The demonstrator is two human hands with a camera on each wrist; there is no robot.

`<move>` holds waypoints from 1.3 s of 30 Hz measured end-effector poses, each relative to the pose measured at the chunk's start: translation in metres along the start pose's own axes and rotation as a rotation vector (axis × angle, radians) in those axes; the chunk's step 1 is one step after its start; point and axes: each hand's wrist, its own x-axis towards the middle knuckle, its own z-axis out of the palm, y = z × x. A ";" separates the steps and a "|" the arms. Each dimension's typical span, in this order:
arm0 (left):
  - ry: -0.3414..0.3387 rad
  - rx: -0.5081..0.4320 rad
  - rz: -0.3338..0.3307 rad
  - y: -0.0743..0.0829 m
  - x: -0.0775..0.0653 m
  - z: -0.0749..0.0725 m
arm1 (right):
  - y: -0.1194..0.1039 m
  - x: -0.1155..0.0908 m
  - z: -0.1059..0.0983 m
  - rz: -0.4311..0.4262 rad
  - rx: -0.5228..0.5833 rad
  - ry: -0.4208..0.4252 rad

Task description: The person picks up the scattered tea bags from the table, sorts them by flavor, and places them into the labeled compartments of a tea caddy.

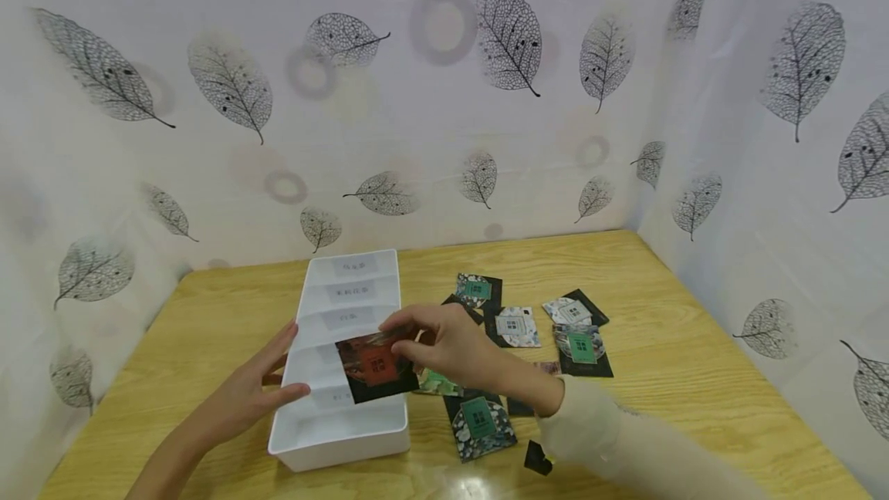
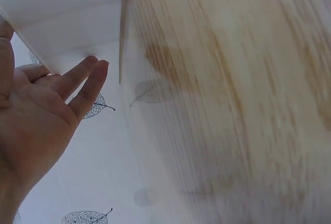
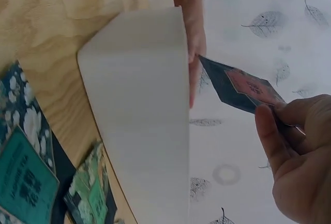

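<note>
A white divided box (image 1: pixel 340 450) with paper labels on its dividers stands on the wooden table. Over its near compartments, my right hand (image 1: pixel 454 342) pinches a tea sachet (image 1: pixel 375 365), dark with a red label, between thumb and fingers. The right wrist view shows that sachet (image 3: pixel 248 87) tilted, above the level of the box's rim. My left hand (image 1: pixel 246 392) rests against the box's left side, fingers extended. In the left wrist view, the left hand's fingers (image 2: pixel 88 87) lie fairly straight by the box wall.
Right of the box lie several tea sachets: one with a teal label (image 1: pixel 479 417), a white-labelled one (image 1: pixel 514 326), and a green-labelled one (image 1: pixel 582 347). A small black scrap (image 1: pixel 538 457) lies near the right sleeve. A leaf-patterned curtain (image 1: pixel 430 114) encloses the table (image 1: pixel 667 346).
</note>
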 end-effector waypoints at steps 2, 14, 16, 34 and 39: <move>-0.001 0.002 -0.001 0.000 0.000 0.000 | 0.001 0.000 0.007 -0.038 -0.018 0.018; -0.001 0.007 0.013 0.001 0.000 0.000 | 0.001 -0.013 0.035 -0.358 -0.480 0.003; 0.003 0.008 0.008 0.001 0.000 0.001 | 0.001 -0.016 0.039 -0.389 -0.542 -0.008; 0.011 0.016 0.014 0.000 0.000 0.002 | 0.006 -0.029 0.053 -0.352 -0.788 -0.235; 0.012 0.027 0.016 -0.001 0.001 0.002 | 0.004 -0.028 0.050 -0.281 -0.842 -0.321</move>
